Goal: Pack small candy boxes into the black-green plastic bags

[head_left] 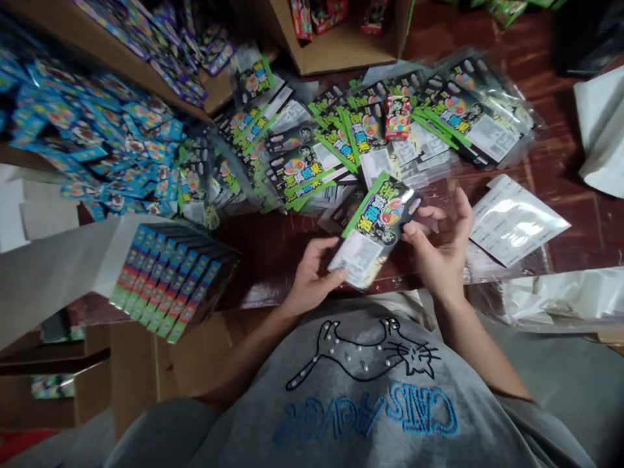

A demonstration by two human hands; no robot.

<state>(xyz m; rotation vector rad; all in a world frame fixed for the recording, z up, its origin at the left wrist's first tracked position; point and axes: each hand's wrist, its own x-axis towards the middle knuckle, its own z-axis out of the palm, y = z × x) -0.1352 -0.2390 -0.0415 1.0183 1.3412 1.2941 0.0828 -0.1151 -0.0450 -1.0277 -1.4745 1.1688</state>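
Note:
Between my two hands, tilted above the table's near edge, is a flat black packaging sleeve point(374, 231) with a green stripe, a colourful round print and a pale panel. My left hand point(314, 276) pinches its lower left end, thumb on top. At the upper right end my right hand point(441, 244) grips the edge between thumb and forefinger, its other fingers raised and slightly blurred. Beyond the hands lie many more such black and green sleeves point(299, 159) in overlapping piles. A small red candy box point(398, 118) rests on top of them.
Blue candy boxes point(97, 143) heap at the left, beside a carton of purple boxes point(185, 52). Another carton point(348, 58) with red boxes stands at the back. A stack of multicoloured packs point(166, 283) sits near left. A white label sheet point(517, 221) lies at right.

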